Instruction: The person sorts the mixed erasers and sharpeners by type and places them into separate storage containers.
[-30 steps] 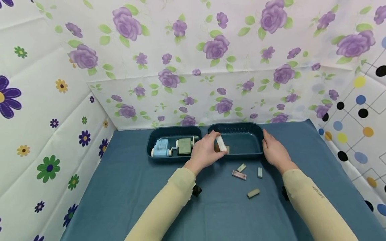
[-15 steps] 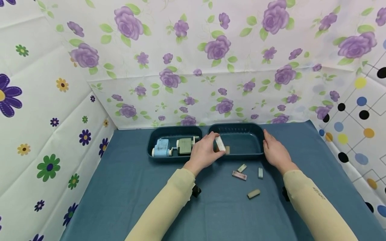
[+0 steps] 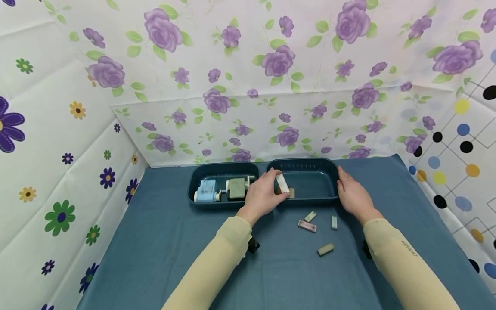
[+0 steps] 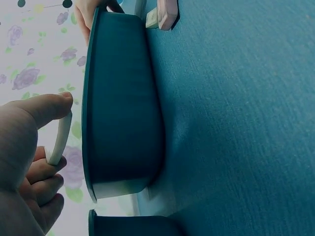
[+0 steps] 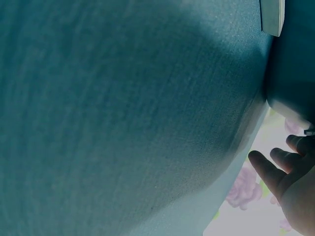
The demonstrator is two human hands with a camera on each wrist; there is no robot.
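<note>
My left hand (image 3: 265, 193) pinches a white eraser (image 3: 282, 183) between thumb and fingers over the left end of the right-hand dark blue tray (image 3: 336, 181). In the left wrist view the eraser (image 4: 61, 140) is edge-on, level with the tray's rim. Inside that tray, partly behind the held eraser, lies a small brownish eraser (image 3: 292, 192). My right hand (image 3: 354, 193) rests against the tray's right end, its fingers extended along the outside. The right wrist view shows these fingers (image 5: 268, 169) stretched out beside the tray (image 5: 295, 64).
A second dark blue tray (image 3: 192, 202) stands at left, holding a light blue crank sharpener (image 3: 208, 190) and a green one (image 3: 237, 188). In front of the trays lie a pink eraser (image 3: 307, 226), two pale green ones and an olive eraser (image 3: 325, 249). Flowered cloth (image 3: 248, 107) hangs behind.
</note>
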